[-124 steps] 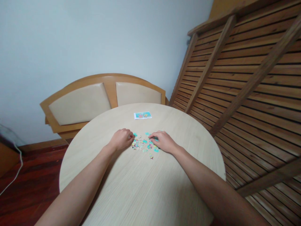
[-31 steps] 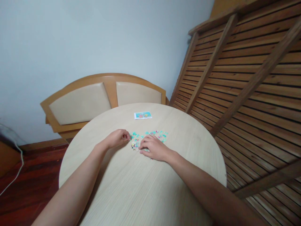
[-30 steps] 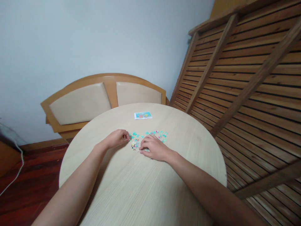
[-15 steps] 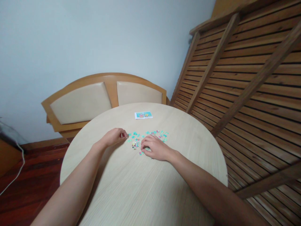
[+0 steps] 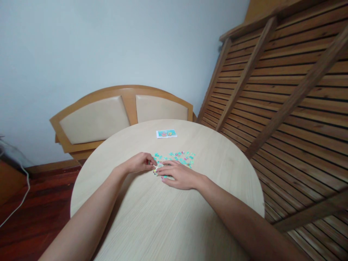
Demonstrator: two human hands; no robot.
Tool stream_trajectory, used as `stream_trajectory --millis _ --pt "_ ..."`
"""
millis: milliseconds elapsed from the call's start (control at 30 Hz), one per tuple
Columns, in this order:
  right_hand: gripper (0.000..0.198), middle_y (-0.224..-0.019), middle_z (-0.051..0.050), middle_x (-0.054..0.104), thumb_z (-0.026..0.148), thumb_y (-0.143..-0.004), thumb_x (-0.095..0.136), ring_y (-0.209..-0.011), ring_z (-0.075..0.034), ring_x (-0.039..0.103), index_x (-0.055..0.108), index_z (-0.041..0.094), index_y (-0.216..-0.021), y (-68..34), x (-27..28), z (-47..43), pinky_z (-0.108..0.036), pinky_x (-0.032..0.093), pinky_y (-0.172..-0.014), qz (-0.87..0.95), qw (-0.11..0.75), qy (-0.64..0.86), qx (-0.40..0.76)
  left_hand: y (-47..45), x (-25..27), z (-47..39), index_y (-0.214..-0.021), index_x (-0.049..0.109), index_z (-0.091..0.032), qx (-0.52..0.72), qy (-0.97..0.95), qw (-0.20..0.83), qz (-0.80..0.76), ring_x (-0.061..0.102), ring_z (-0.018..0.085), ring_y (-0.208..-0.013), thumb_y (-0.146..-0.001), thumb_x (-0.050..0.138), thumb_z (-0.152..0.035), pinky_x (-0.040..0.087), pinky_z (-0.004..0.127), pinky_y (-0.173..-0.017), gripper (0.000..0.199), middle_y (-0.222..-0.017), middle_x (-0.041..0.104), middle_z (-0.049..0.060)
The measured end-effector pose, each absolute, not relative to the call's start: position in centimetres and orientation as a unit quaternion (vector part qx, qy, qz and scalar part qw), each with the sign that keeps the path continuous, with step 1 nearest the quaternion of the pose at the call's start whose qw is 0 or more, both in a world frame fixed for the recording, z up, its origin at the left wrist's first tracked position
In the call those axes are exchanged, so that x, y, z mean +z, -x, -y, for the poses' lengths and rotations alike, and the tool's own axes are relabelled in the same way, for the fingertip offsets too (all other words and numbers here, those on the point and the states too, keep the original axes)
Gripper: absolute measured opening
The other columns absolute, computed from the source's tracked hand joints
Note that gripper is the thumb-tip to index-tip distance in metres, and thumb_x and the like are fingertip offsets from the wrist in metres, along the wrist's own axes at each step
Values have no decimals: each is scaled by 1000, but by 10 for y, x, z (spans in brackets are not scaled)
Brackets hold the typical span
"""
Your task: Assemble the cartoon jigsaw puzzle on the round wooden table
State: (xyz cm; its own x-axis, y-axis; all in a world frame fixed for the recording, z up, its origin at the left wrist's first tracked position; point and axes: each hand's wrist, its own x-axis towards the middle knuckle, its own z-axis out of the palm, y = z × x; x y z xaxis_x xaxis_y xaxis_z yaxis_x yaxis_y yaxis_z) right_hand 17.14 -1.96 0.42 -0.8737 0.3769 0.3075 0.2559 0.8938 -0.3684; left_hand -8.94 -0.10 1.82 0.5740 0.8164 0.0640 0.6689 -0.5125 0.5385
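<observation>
Small jigsaw puzzle pieces [image 5: 181, 157], mostly turquoise with some pink and yellow, lie loosely scattered on a round pale wooden table [image 5: 152, 217]. At the left side of the scatter, my left hand [image 5: 141, 162] has its fingers curled in a pinch; whatever they hold is too small to tell. Just to its right my right hand [image 5: 178, 174] lies low over the pieces, palm down, fingers stretched and slightly apart. Its fingertips reach a cluster of yellow and dark pieces [image 5: 155, 172]. Some pieces are hidden under this hand.
Toward the far edge of the table lies a small picture card [image 5: 166, 133] with a turquoise cartoon scene. Behind the table stands a padded wooden headboard [image 5: 127, 105] against the wall. A slatted wooden panel [image 5: 272, 108] leans at the right. A white cable [image 5: 27, 185] hangs at the left.
My left hand has moved right and slightly nearer, close to my right hand. The right hand's fingers have straightened from a curl and reach farther left over the pieces.
</observation>
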Motion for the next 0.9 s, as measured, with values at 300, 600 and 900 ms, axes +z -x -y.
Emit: stream_trajectory --millis 300,600,900 --pt "34 -134 0 66 27 -97 53 -138 -23 45 66 28 -129 -172 9 22 -41 34 -116 957 177 160 163 86 22 4 -93 80 -19 143 -875 279 -370 64 15 -79 -90 58 -33 47 23 -75 26 -88 76 6" --pt "28 -129 -1 69 29 -90 62 -134 -25 49 71 26 -117 -172 10 21 -42 36 -114 957 183 164 154 88 18 4 -89 76 -17 129 -850 269 -433 60 14 -72 -83 57 -27 45 22 -68 23 -84 73 3" --pt "31 -129 -5 67 31 -89 63 -128 -23 53 69 24 -119 -169 10 20 -41 36 -113 965 184 130 137 86 17 3 -85 69 -16 140 -827 281 -467 54 13 -69 -80 57 -34 42 23 -66 22 -76 66 1"
